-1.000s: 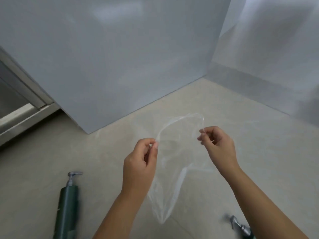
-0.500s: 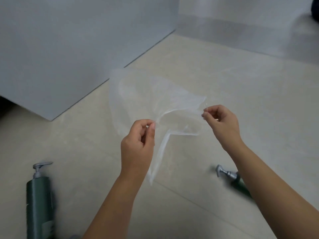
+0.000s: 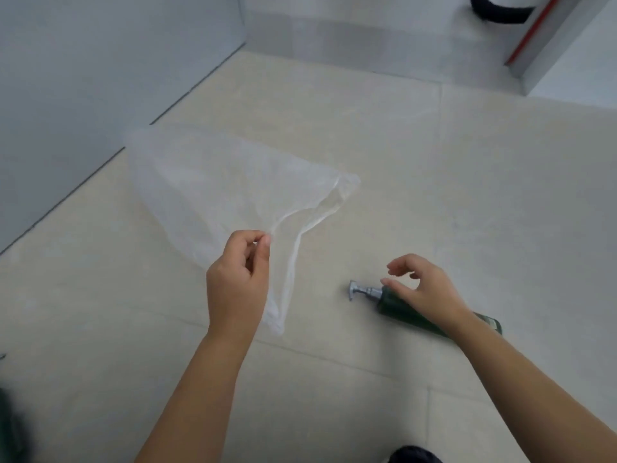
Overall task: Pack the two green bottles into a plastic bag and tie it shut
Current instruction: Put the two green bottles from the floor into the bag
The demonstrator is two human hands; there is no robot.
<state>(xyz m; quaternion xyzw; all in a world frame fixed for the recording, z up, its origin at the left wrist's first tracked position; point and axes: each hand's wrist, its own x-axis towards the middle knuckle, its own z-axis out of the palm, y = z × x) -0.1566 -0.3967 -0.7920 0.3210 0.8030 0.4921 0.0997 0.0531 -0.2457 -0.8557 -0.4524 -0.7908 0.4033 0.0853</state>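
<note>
1. The right hand (image 3: 424,289) and wrist cover the middle of the green bottle (image 3: 392,307); whether the fingers touch it cannot be told.
2. Its label print, at the base end, is too small to read.
3. Far left of that bottle, a dark green blur (image 3: 8,426) is cut by the frame edge.
4. Nearer the person than that bottle, a dark shape (image 3: 414,456) is cut off and unidentifiable.

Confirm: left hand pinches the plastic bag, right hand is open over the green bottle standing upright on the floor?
No: the head view shows the green bottle lying on its side on the floor, not upright. The left hand does pinch the plastic bag; the right hand is open over the bottle.
</note>
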